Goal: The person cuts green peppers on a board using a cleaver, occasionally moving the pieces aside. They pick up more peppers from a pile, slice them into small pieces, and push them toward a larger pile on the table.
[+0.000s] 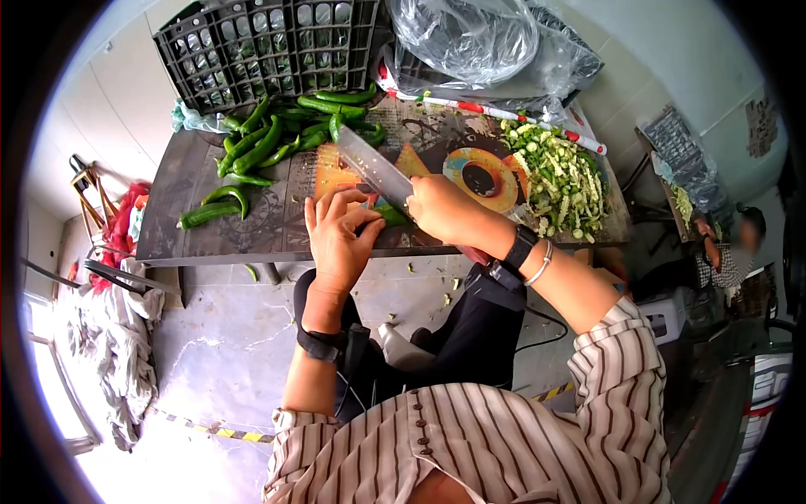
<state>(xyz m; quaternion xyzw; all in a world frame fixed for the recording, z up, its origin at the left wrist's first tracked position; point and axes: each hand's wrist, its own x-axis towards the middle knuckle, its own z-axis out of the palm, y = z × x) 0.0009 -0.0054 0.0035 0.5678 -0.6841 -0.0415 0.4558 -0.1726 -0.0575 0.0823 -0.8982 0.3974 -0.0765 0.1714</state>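
My right hand (443,210) grips a broad-bladed kitchen knife (374,170), its blade slanting up and left over the table. Under the knife side, near the table's front edge, lies a green chili pepper (392,215). The curled fingers of my left hand (340,233) hold its left end. A pile of whole green chili peppers (260,143) sits at the back left, and a few peppers (210,214) lie apart from it. Chopped peppers (564,181) are heaped on the right of the table.
A black plastic crate (273,55) stands behind the peppers. Clear plastic bags (470,38) fill the back middle. The patterned table (189,181) has its front edge close to my knees. Pepper scraps (453,286) dot the floor. Another person (726,256) sits far right.
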